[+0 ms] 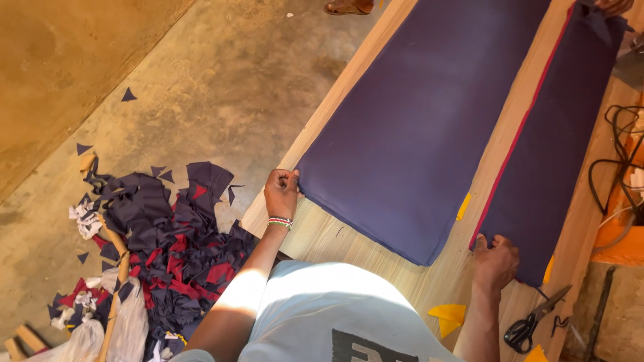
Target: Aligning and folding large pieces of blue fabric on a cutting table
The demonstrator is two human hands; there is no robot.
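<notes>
Two long stacks of dark purple-blue fabric lie on a wooden table (349,234). My left hand (282,191) pinches the near left corner of the wide left stack (416,127). My right hand (495,260) presses flat on the near end of the narrower right stack (557,147), which has a red layer showing along its left edge. At the far end, another person's hand (614,5) touches the right stack.
Black scissors (533,322) lie at the table's near right edge, with yellow scraps (448,316) close by. A heap of blue and red fabric offcuts (168,248) covers the concrete floor at left. Black cables (620,161) hang at right. A sandalled foot (347,7) stands at the top.
</notes>
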